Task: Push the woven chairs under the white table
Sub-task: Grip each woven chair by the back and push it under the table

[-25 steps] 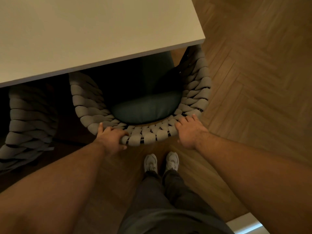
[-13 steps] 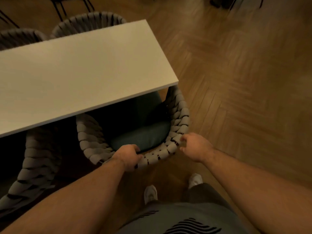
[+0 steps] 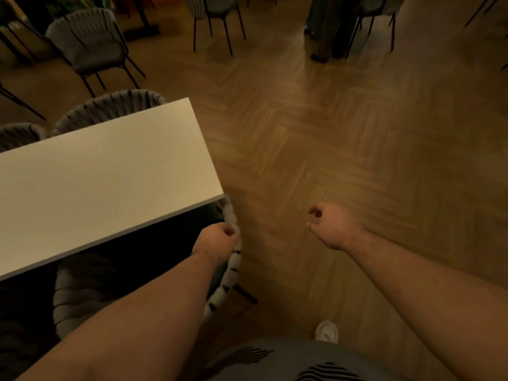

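My right grip [image 3: 334, 225] has left the woven chair [image 3: 235, 266] and hangs loosely curled, holding nothing, at 3 o'clock; my left grip [image 3: 217, 243] curls round its rim beside the tabletop [image 3: 104, 182].

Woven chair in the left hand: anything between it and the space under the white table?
Nothing visible: the woven chair, gripped by the left hand, sits partly under the white table; beneath is dark.

Café or restaurant dining room, white table [image 3: 96, 182] at 9 o'clock, matching woven chairs [image 3: 90, 42] at 11 and 12, herringbone wood floor [image 3: 330, 133].
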